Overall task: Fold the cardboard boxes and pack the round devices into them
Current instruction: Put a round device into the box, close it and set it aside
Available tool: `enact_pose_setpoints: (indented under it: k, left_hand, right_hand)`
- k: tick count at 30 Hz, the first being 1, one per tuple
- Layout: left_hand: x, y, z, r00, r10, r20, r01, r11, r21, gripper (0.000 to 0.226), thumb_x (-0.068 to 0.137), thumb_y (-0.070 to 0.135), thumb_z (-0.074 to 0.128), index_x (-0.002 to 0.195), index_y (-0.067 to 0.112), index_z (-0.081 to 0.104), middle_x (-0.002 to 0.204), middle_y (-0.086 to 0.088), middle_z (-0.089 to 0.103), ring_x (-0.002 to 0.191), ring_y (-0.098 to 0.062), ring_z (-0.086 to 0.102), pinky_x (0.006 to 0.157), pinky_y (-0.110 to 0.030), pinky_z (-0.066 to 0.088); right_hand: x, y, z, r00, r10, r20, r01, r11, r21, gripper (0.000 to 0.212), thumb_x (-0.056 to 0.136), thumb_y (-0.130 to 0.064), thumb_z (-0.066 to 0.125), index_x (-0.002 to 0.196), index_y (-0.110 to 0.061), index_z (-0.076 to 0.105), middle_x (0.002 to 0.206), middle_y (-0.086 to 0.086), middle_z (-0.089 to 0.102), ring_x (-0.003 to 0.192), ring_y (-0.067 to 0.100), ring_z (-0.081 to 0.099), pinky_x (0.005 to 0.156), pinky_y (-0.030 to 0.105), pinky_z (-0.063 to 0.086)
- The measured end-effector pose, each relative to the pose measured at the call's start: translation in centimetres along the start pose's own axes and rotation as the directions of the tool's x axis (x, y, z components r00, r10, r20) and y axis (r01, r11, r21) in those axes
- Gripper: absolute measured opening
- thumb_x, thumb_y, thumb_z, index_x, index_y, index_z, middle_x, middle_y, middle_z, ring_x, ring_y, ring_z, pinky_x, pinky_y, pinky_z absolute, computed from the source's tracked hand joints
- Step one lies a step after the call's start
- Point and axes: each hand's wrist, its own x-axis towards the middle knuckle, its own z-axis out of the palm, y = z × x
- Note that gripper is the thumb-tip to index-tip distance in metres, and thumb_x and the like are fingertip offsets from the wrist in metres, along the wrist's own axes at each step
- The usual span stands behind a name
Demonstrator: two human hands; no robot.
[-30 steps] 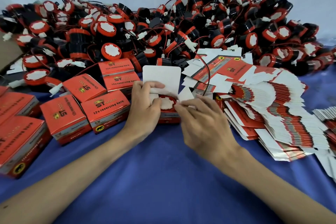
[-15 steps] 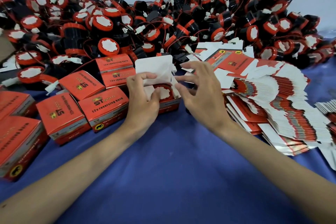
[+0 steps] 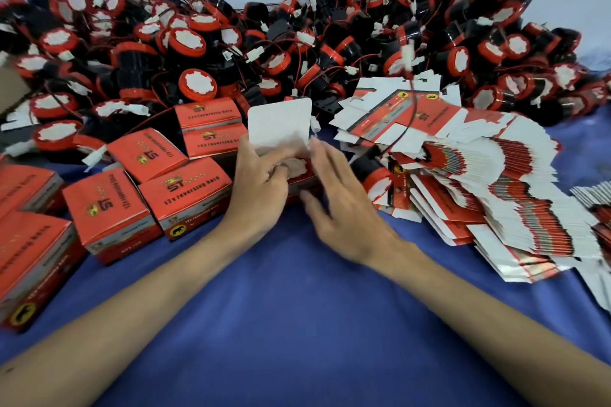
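At the open box (image 3: 279,122), left hand (image 3: 261,182) grips, right hand (image 3: 344,205) outstretched.

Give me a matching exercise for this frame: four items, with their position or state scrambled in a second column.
1 open box
2 closed boxes
3 flat cartons
4 round devices

A loose heap at the back
B lid flap standing up
C fanned stack on the right
D standing on the left

Pairs: 1-B, 2-D, 3-C, 4-A
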Motion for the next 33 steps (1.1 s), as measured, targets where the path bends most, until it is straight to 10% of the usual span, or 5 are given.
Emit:
enact_pose_setpoints:
  k: [4, 13, 20, 29, 33]
  left_hand:
    - [0.2, -0.2, -0.3, 0.998, 0.049, 0.025, -0.051, 0.996, 0.077, 0.037, 0.091, -0.002, 0.051, 0.094, 0.027, 0.074, 0.122, 0.003, 0.035, 0.116, -0.001, 0.033, 0.104, -0.004, 0.022]
    - [0.2, 0.0, -0.4, 0.993, 0.063, 0.095, -0.074, 0.991, 0.113, 0.037, 0.092, -0.001, 0.046, 0.099, 0.021, 0.076, 0.122, 0.001, 0.034, 0.119, -0.004, 0.033, 0.105, -0.010, 0.024]
    - [0.1, 0.1, -0.6, 0.989, 0.058, 0.136, -0.063, 0.998, 0.027, 0.034, 0.091, 0.000, 0.051, 0.098, 0.030, 0.066, 0.117, 0.002, 0.036, 0.103, 0.020, 0.034, 0.087, 0.006, 0.025]
    - [-0.2, -0.6, -0.7, 0.994, 0.112, 0.022, -0.099, 0.943, -0.318, 0.089, 0.089, -0.002, 0.064, 0.143, 0.022, -0.002, 0.132, -0.013, 0.046, 0.117, -0.004, 0.054, 0.092, -0.015, 0.045]
    - [0.2, -0.8, -0.8, 0.995, 0.098, 0.029, -0.089, 0.969, -0.229, 0.048, 0.091, -0.002, 0.059, 0.122, 0.030, 0.042, 0.107, 0.021, 0.060, 0.098, 0.011, 0.057, 0.078, -0.006, 0.044]
  right_hand:
    - [0.6, 2.0, -1.5, 0.995, 0.099, -0.005, -0.095, 0.966, 0.240, 0.053, 0.097, -0.010, 0.054, 0.147, -0.011, 0.035, 0.131, 0.008, 0.057, 0.118, 0.018, 0.055, 0.092, 0.025, 0.048]
    - [1.6, 1.8, 0.2, 0.953, 0.301, -0.022, -0.274, 0.892, 0.359, 0.023, 0.099, -0.006, 0.041, 0.117, -0.011, 0.053, 0.087, -0.016, 0.057, 0.078, -0.008, 0.053, 0.068, 0.008, 0.040]
    - [1.9, 1.2, 0.4, 0.907, 0.421, 0.018, -0.331, 0.685, 0.649, 0.040, 0.088, 0.006, 0.046, 0.113, -0.024, 0.053, 0.113, 0.005, 0.061, 0.101, 0.013, 0.058, 0.079, 0.023, 0.050]
    - [0.8, 0.5, 0.4, 0.967, 0.231, -0.112, -0.152, 0.867, 0.475, 0.021, 0.092, -0.029, 0.056, 0.106, -0.017, 0.067, 0.127, -0.010, 0.051, 0.117, 0.001, 0.052, 0.091, 0.021, 0.046]
    - [1.3, 0.8, 0.2, 0.961, 0.264, -0.084, -0.205, 0.883, 0.422, 0.024, 0.100, -0.020, 0.050, 0.104, -0.014, 0.073, 0.126, -0.009, 0.051, 0.115, -0.004, 0.048, 0.094, 0.018, 0.042]
